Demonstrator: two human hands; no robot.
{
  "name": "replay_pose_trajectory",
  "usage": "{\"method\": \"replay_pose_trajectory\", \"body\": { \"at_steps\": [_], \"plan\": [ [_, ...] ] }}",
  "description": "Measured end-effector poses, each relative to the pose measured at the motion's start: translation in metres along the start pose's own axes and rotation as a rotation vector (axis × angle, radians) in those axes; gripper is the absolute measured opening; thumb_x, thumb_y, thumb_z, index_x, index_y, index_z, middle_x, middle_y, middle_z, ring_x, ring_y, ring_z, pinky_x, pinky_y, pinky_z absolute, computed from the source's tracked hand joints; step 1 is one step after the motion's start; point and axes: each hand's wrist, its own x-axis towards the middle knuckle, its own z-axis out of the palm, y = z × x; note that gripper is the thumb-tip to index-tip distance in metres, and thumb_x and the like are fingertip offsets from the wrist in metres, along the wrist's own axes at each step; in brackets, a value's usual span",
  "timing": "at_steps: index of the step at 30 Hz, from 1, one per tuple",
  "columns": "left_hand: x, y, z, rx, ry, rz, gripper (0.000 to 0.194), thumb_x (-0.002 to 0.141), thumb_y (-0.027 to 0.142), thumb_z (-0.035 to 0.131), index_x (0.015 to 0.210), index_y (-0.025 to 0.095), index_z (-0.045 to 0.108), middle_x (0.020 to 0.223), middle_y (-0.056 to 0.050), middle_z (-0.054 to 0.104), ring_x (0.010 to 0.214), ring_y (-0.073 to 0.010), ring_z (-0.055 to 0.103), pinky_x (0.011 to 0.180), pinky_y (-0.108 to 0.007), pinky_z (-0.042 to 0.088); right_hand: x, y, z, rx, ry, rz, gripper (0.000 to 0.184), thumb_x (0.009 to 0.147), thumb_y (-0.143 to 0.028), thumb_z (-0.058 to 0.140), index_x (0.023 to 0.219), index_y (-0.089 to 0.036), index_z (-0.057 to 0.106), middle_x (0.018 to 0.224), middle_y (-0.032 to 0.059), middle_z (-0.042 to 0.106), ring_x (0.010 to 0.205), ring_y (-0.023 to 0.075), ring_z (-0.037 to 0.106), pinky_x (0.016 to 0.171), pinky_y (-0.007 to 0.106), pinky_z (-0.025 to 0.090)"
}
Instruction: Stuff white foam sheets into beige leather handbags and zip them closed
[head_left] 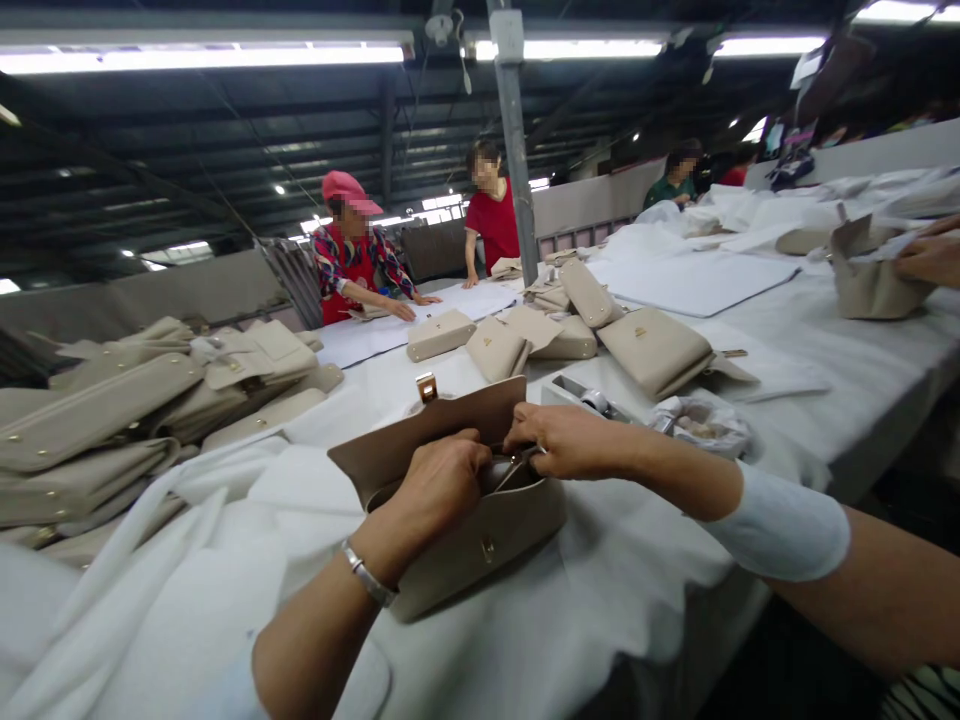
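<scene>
2 hands close together: left hand [442, 483] and right hand [566, 441] both pinching at the open mouth of 1 beige leather handbag [480, 550], flap raised, lying on the white-cloth tabletop [637, 600]; small metal piece [510, 468] between fingers, exact part unclear.

A long table [847, 430] is holding lots of tan bags [654, 352] and soft white cloth [150, 590].

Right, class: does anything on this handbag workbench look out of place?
The crumpled clear plastic bag beside the small open box looks odd: scrunched up among the spaced-out beige handbags, with something pale inside. The heap of handbags at left also slumps unevenly.
</scene>
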Motion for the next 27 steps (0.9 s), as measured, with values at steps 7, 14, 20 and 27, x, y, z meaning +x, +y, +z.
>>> {"method": "replay_pose_trajectory", "body": {
  "at_steps": [7,14,20,27],
  "plan": [
    [0.001,-0.001,-0.003,0.028,-0.040,0.038,0.016,0.077,0.020,0.051,0.071,0.020,0.065,0.075,0.000,0.059,0.062,-0.0127,0.052,0.050,-0.024,0.026,0.019,-0.007,-0.018,-0.232,-0.150,-0.027,0.020,0.069,-0.028,0.063,0.087,-0.020,0.066,0.090,0.0040,0.055,0.069,0.0140,0.053,0.053,0.024,0.029],
    [0.003,0.005,-0.003,-0.079,-0.053,0.022,0.023,0.081,0.038,0.052,0.074,0.022,0.068,0.075,-0.001,0.067,0.067,-0.0150,0.059,0.052,-0.023,0.031,0.027,-0.020,-0.027,-0.370,-0.242,-0.160,0.018,0.068,-0.027,0.061,0.081,-0.017,0.067,0.086,0.0058,0.062,0.068,0.0159,0.056,0.048,0.025,0.025],
    [0.005,0.011,0.004,-0.046,-0.004,-0.091,0.019,0.073,0.026,0.051,0.078,0.023,0.069,0.076,-0.005,0.070,0.071,-0.0219,0.065,0.054,-0.025,0.037,0.038,-0.034,-0.028,-0.405,-0.373,0.052,0.021,0.068,-0.028,0.059,0.079,-0.013,0.069,0.073,0.0089,0.065,0.061,0.0179,0.056,0.049,0.025,0.029],
    [0.006,0.007,0.008,-0.136,0.000,-0.127,0.021,0.076,0.038,0.053,0.075,0.026,0.070,0.074,-0.004,0.070,0.073,-0.0227,0.065,0.058,-0.027,0.041,0.036,-0.019,-0.019,0.231,-0.428,0.291,0.013,0.067,-0.025,0.062,0.067,-0.012,0.060,0.060,-0.0014,0.052,0.056,0.0091,0.043,0.050,0.021,0.029]
  ]
}}
